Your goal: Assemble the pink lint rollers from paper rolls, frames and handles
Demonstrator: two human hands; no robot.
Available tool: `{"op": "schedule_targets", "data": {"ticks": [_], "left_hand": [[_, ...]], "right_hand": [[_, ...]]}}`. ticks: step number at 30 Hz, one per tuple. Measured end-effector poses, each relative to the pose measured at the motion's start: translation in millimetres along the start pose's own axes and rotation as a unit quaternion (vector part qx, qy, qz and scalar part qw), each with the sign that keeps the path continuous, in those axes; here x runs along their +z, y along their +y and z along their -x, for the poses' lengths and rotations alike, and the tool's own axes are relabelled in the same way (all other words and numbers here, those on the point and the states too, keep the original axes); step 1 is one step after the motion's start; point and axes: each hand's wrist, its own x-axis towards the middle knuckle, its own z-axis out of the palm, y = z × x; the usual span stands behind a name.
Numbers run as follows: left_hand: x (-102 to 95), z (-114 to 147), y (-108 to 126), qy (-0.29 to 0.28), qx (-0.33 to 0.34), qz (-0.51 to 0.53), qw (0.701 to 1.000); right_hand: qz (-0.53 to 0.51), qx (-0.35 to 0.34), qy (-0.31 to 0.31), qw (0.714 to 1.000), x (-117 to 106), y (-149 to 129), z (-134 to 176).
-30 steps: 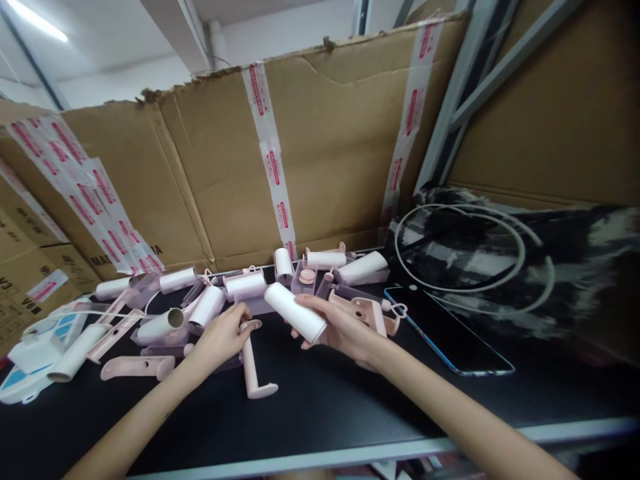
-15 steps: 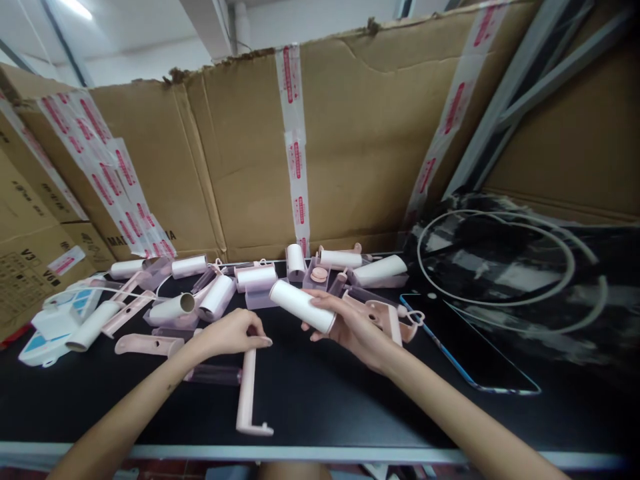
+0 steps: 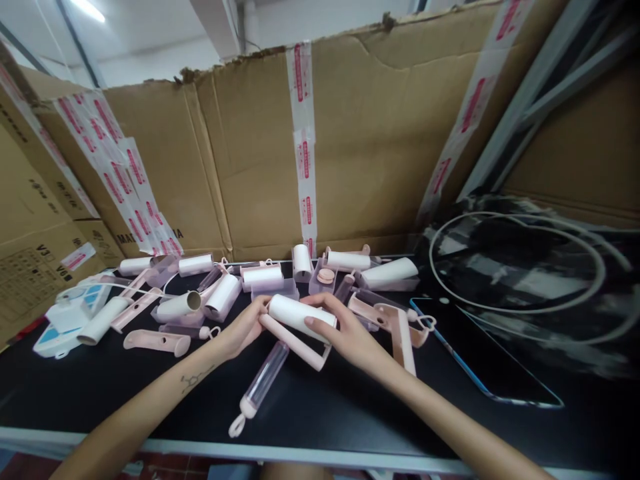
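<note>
Between my hands are a white paper lint roll [image 3: 303, 313] and a pale pink lint roller frame [image 3: 295, 343], side by side and tilted down to the right. My left hand [image 3: 246, 328] is closed on the frame's left end, with fingertips by the roll's left end. My right hand [image 3: 343, 330] is wrapped round the roll's right part, near the frame's other arm. Whether the roll sits on both arms cannot be made out. From the frame's middle a clear tube handle [image 3: 267, 375] with a pink looped end points down toward the table's front edge.
Several white rolls [image 3: 223, 293], clear covers [image 3: 275, 289] and pink frames [image 3: 157, 341] lie along the back of the black table [image 3: 175, 417]. A phone [image 3: 485, 353] lies at right beside a coiled white cable [image 3: 595, 280]. A white power strip [image 3: 70, 320] is at left; cardboard [image 3: 250, 160] stands behind.
The frame has swung up from hanging upright to lying along the roll, its clear handle turning with it. My left hand has moved up and right to meet the roll.
</note>
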Motion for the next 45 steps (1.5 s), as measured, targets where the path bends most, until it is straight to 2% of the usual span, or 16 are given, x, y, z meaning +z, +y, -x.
{"op": "schedule_targets", "data": {"ticks": [4, 10, 15, 18, 22, 25, 27, 29, 33, 38, 45], "left_hand": [[7.4, 5.7, -0.6, 0.015, 0.002, -0.032, 0.999], [15.0, 12.8, 2.6, 0.012, 0.012, -0.035, 0.999], [14.2, 17.1, 3.1, 0.039, -0.060, -0.015, 0.997], [9.5, 13.7, 2.8, 0.050, -0.085, -0.019, 0.995], [1.8, 7.0, 5.6, 0.054, -0.048, 0.013, 0.997], [0.2, 7.4, 7.2, 0.049, -0.043, 0.033, 0.997], [1.4, 10.0, 7.2, 0.031, -0.081, 0.035, 0.996], [3.3, 12.5, 6.9, 0.017, -0.133, 0.035, 0.990], [5.0, 11.6, 6.4, 0.019, -0.221, 0.051, 0.974], [3.2, 7.1, 1.4, 0.036, -0.274, 0.094, 0.957], [5.1, 8.5, -4.3, 0.022, -0.263, 0.118, 0.957]], "right_hand": [[0.015, -0.021, -0.006, 1.000, -0.2, 0.5, 0.7], [-0.008, -0.001, -0.043, 0.999, -8.7, -7.3, -3.1], [-0.027, -0.015, -0.110, 0.993, -6.1, -4.8, -0.4], [-0.063, -0.015, -0.097, 0.993, -5.7, -3.1, 0.2], [-0.128, 0.088, -0.020, 0.988, -7.7, 0.6, -3.7], [-0.208, 0.171, -0.067, 0.961, -5.8, 3.9, -5.3], [-0.290, 0.218, -0.106, 0.926, -2.9, 5.3, -4.7], [-0.359, 0.253, -0.119, 0.890, 0.0, 6.1, -3.4], [-0.432, 0.276, -0.093, 0.853, 4.1, 6.9, -2.2], [-0.424, 0.308, -0.036, 0.851, 6.2, 4.3, -4.0], [-0.390, 0.319, -0.009, 0.864, 3.6, 0.8, -3.9]]}}
